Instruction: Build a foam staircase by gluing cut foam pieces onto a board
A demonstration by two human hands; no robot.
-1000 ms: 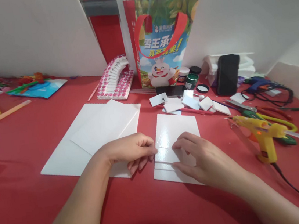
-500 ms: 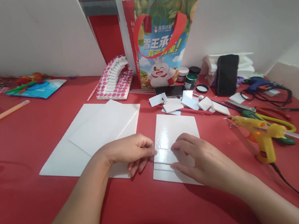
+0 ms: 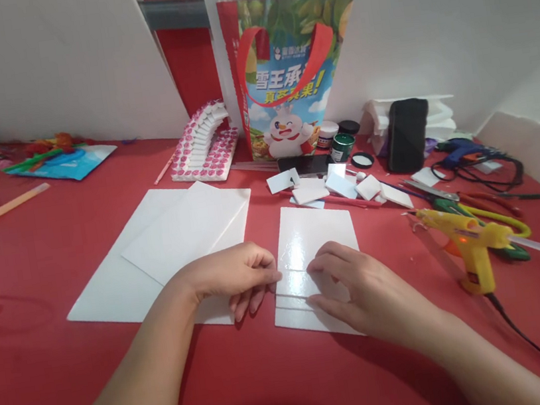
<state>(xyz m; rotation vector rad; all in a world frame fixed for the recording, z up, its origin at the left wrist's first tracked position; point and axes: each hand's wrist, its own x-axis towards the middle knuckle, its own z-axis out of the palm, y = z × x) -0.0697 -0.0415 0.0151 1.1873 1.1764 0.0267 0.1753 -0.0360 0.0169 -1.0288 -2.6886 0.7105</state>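
A white glossy rectangular board (image 3: pixel 318 226) lies flat on the red table, with a white foam board strip (image 3: pixel 292 284) laid across its nearer part. My right hand (image 3: pixel 354 281) spans that strip, thumb at its near edge and fingertips at its far edge. At the strip's left end, the thumb and index finger of my left hand (image 3: pixel 250 279) press together, while the other fingers curl underneath. Another narrow band (image 3: pixel 292 304) shows just nearer than the strip. Beneath my left wrist lie larger white sheets (image 3: pixel 153 225), one on top of another.
On the right rests a yellow glue gun (image 3: pixel 474 241) with its cord, near scissors (image 3: pixel 432 190). Small white board pieces (image 3: pixel 311 190) lie behind the board. Farther back stand a printed bag (image 3: pixel 287 113), a pink-and-white stair model (image 3: pixel 205 148), paint jars (image 3: pixel 342 145) and a phone (image 3: pixel 407 136).
The whole view has shifted slightly, so things appear a little farther left. Both hands keep their places at the strip.
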